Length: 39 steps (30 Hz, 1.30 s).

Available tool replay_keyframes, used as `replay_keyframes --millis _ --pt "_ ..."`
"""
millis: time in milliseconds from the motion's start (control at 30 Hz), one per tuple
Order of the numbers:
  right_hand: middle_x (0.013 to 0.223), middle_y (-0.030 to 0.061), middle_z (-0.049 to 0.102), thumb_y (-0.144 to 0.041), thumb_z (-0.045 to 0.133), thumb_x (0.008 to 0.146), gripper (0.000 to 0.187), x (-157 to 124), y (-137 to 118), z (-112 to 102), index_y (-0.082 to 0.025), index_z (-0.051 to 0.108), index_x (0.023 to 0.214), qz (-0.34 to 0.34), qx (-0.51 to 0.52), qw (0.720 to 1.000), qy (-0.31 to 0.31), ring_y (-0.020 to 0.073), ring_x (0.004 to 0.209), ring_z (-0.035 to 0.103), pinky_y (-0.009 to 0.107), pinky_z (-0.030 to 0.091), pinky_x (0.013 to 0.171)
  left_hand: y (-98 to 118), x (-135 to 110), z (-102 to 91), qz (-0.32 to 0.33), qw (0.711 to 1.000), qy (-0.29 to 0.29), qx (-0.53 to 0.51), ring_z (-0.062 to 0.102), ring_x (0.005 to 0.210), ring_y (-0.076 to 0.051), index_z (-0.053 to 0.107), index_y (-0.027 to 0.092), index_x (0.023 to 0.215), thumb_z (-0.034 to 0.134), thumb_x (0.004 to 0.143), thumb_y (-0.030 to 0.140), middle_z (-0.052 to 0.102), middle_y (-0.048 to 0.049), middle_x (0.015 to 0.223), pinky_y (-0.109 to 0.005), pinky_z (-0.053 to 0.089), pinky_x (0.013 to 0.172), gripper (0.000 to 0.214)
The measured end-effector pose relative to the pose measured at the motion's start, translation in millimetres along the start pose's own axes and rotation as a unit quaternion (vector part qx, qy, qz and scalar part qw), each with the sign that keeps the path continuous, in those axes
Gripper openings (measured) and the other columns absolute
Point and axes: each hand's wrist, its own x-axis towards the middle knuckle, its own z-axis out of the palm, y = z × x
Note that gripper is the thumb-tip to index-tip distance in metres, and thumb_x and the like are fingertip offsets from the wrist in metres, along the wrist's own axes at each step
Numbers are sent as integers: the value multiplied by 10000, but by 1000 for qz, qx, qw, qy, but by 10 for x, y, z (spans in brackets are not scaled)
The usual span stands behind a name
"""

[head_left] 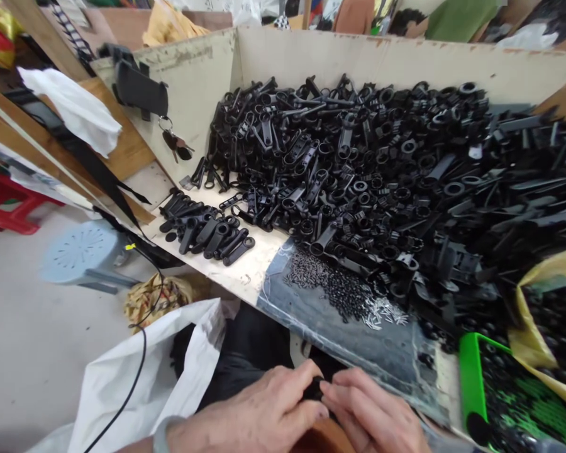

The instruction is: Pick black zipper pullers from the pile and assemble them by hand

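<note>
At the bottom edge, my left hand [259, 412] and my right hand [372, 415] meet over my lap, fingertips pinched together on a small black plastic part [315, 390], mostly hidden between them. Beyond them the workbench [245, 270] carries a large heap of black plastic parts [382, 170], long handles and rings mixed. A smaller group of black handles [205, 229] lies laid out at the bench's left. Small dark pins [334, 286] and a few silvery pins [382, 311] are scattered on a dark sheet [349, 340] near the front edge.
A green basket [471, 377] and a yellow bag [542, 277] of black pieces sit at right. A white bag [136, 384] hangs open below the bench at left, a black cable [139, 352] across it. A grey stool [82, 255] and red stool [4, 201] stand on the floor. Keys [174, 143] hang on the side wall.
</note>
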Motion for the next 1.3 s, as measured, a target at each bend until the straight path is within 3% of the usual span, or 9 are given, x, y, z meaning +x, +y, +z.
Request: replay_keyframes --millis 100,233,567,900,967,1067,1167,1300 --pt "927 88 677 -153 488 1071 163 -138 -18 90 -161 642 1122 20 24 999 -9 140 751 721 157 559 645 -2 4 32 -76 988 -35 -131 664 980 -229 517 259 1164 384 1065 429 664 -40 1098 -314 489 839 237" --pt "873 65 657 -189 469 1085 174 -238 -64 193 -184 643 1096 55 68 996 22 140 710 687 181 545 621 6 9 40 -65 978 -56 -188 647 994 -241 518 271 1143 392 1041 472 661 -42 1084 -337 474 877 259" --pt "902 77 674 -99 530 1029 173 -223 -41 90 -194 626 1136 52 63 995 -48 170 780 714 201 571 660 -9 -27 114 -78 971 -19 -226 654 993 -252 550 267 1126 428 1021 472 674 -51 1071 -329 474 850 261" --pt "854 66 671 -83 548 1013 147 -298 -169 116 -180 646 1066 62 24 998 -19 151 737 720 167 569 666 -11 -23 198 -67 971 8 -229 662 917 -240 630 289 1108 457 1011 465 700 -25 948 -282 469 782 265" --pt "882 70 684 -86 560 1011 181 -292 -186 93 -184 656 1129 59 34 998 -16 151 754 727 165 575 685 -3 -18 167 -67 970 0 -233 655 905 -232 640 288 1100 496 995 445 700 -19 949 -276 464 768 238" --pt "898 45 689 -213 638 1005 293 -292 -186 97 -231 623 1298 113 60 992 18 141 669 698 172 572 614 31 -12 55 -70 965 -33 -252 640 911 -217 625 293 1144 559 960 377 704 2 952 -268 458 768 212" --pt "791 -19 643 -345 668 993 332 -291 -155 173 -281 603 1313 211 109 969 68 117 531 594 179 523 512 74 -12 -53 -78 961 -49 -262 623 917 -203 611 285 1165 514 975 308 710 21 883 -274 457 816 214" --pt "731 -30 635 -409 670 983 271 -149 -61 307 -258 674 1208 261 187 941 111 125 571 589 191 512 550 77 22 -96 -90 968 25 -231 629 958 -197 593 291 1232 473 1006 292 721 4 1043 -292 469 889 256"
